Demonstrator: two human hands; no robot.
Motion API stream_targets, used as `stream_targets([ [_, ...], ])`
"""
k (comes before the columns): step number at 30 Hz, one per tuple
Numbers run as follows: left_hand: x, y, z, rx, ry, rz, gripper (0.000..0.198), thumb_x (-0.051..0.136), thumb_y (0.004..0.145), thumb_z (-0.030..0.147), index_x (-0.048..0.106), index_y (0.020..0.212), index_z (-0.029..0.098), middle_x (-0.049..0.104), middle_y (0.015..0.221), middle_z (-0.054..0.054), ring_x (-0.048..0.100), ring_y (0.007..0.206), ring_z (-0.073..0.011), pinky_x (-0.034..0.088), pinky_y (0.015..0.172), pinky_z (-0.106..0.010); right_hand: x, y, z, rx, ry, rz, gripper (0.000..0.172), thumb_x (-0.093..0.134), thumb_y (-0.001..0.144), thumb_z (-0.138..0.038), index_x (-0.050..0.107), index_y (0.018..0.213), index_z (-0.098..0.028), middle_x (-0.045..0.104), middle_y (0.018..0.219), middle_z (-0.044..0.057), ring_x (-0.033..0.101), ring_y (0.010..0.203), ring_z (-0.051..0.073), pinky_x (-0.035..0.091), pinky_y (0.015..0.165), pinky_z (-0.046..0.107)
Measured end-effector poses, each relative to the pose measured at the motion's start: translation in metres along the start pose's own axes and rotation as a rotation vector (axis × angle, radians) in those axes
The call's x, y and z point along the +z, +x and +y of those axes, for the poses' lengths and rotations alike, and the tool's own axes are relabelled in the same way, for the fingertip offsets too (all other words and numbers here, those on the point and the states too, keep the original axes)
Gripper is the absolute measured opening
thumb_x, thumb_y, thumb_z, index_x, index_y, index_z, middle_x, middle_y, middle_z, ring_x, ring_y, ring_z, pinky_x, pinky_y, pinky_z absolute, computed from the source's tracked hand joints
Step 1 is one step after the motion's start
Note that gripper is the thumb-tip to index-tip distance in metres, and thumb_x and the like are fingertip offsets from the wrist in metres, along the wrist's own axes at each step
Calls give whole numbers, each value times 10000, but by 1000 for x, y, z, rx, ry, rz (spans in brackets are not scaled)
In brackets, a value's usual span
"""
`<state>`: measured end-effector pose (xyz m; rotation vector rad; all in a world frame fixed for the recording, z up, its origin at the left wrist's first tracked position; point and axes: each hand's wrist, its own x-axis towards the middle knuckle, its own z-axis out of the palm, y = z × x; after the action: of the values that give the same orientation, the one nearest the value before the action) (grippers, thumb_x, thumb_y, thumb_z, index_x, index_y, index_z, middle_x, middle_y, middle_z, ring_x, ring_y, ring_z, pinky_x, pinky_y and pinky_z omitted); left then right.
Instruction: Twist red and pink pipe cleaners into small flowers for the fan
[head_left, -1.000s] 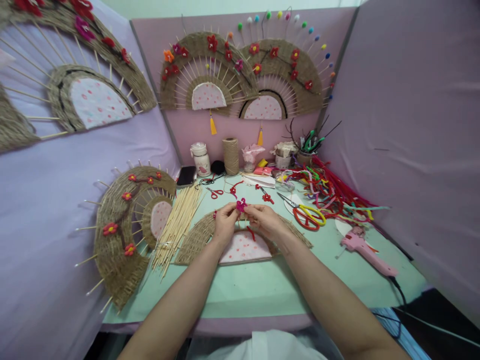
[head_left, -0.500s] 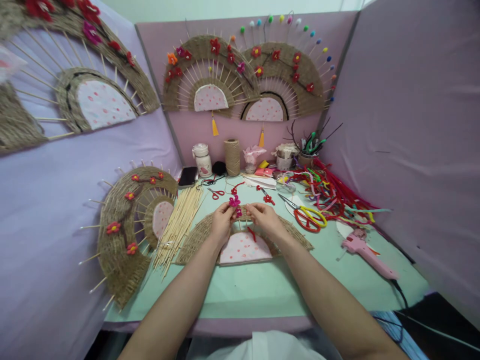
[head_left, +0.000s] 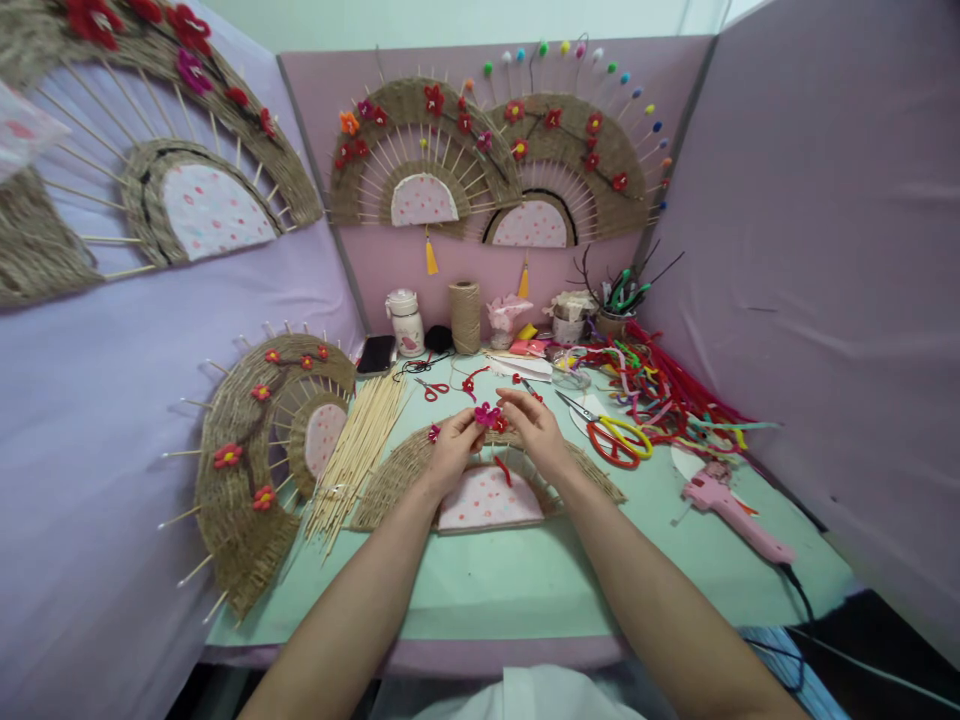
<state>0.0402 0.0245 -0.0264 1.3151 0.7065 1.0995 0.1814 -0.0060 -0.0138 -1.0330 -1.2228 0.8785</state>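
My left hand (head_left: 454, 450) is closed in a pinch on a magenta pipe-cleaner flower (head_left: 487, 413), held over the top of a twine-wrapped half-round fan (head_left: 401, 462). Just right of the flower is my right hand (head_left: 536, 432), its fingers stretched toward the petals and partly apart, with nothing plainly in them. Another magenta flower (head_left: 433, 433) lies by the fan's upper left edge. Between my hands a red flower (head_left: 500, 425) shows in part. A short red pipe-cleaner piece (head_left: 503, 470) rests at the fan's spotted white centre (head_left: 489, 502).
Bamboo sticks (head_left: 358, 455) and a finished fan (head_left: 232, 430) are at left. To the right lie large scissors (head_left: 615, 440), a pink glue gun (head_left: 739, 518) with a cord, and a heap of pipe cleaners (head_left: 660, 380). Small red scissors (head_left: 431, 390) and a twine spool (head_left: 465, 318) stand farther back.
The magenta flower in my left hand has moved right and slightly down. My right hand's fingers have lifted and spread. A second magenta flower now shows left of my left hand.
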Motion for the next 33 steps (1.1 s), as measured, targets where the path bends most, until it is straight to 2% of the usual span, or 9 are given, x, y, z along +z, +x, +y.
stream_targets([
  [4, -2, 1, -1, -40, -55, -9, 307, 660, 706, 440, 557, 754, 155, 485, 567, 41, 371, 474, -51, 251, 449, -184, -3, 4, 6, 122, 82, -4, 368, 549, 778, -483, 656, 1007, -216, 644, 907, 49, 570, 805, 174, 450, 670, 280],
  [7, -3, 2, -1, -48, -111, 7, 305, 691, 683, 412, 575, 791, 152, 521, 576, 35, 384, 448, -38, 227, 413, -168, -1, 3, 9, 104, 27, 2, 338, 567, 769, -471, 672, 974, -224, 664, 903, 38, 578, 815, 177, 448, 679, 278],
  [11, -7, 4, 2, -52, -250, 50, 294, 722, 655, 353, 590, 807, 140, 595, 648, -2, 427, 439, -27, 197, 369, -148, 2, -1, 7, 61, -73, -17, 291, 558, 788, -413, 669, 978, -222, 679, 957, 45, 594, 878, 191, 446, 780, 312],
  [15, -11, 4, 6, -138, -348, 55, 297, 715, 661, 316, 619, 873, 130, 609, 634, -4, 334, 367, 4, 141, 328, -138, 7, -5, 3, 21, -150, -120, 252, 563, 791, -355, 675, 969, -218, 680, 1015, 50, 594, 942, 195, 416, 867, 328],
  [18, -11, 3, 7, -177, -402, 60, 300, 724, 646, 286, 632, 881, 123, 640, 706, -28, 311, 366, 17, 133, 315, -133, 11, -7, 2, 52, -113, -225, 236, 581, 774, -344, 674, 940, -204, 689, 962, 47, 607, 880, 180, 431, 828, 313],
  [20, -10, 3, 8, -194, -412, 42, 307, 723, 647, 292, 639, 883, 114, 597, 616, -1, 303, 362, 13, 132, 315, -130, 13, -7, 4, 71, -76, -251, 221, 591, 762, -349, 672, 892, -189, 689, 901, 42, 603, 821, 170, 439, 789, 301],
  [24, -8, 5, 7, -193, -394, 73, 274, 718, 635, 285, 623, 825, 113, 487, 512, 45, 346, 388, -6, 145, 327, -126, 10, -4, 12, 91, -77, -124, 209, 591, 749, -381, 642, 765, -178, 644, 733, 13, 554, 686, 147, 428, 692, 274],
  [28, -6, 7, 3, -131, -290, 167, 196, 700, 609, 233, 578, 720, 126, 519, 556, 35, 442, 462, -30, 244, 381, -132, 7, -2, 15, 45, -180, 5, 212, 556, 762, -387, 590, 698, -188, 574, 657, -9, 489, 616, 134, 379, 606, 254],
  [33, -6, 7, -1, -74, -113, 153, 183, 674, 642, 265, 598, 743, 133, 573, 610, 18, 502, 529, -62, 343, 475, -163, 4, -2, 11, -13, -290, 76, 173, 510, 777, -344, 554, 701, -195, 559, 660, -1, 488, 631, 152, 362, 606, 266],
])
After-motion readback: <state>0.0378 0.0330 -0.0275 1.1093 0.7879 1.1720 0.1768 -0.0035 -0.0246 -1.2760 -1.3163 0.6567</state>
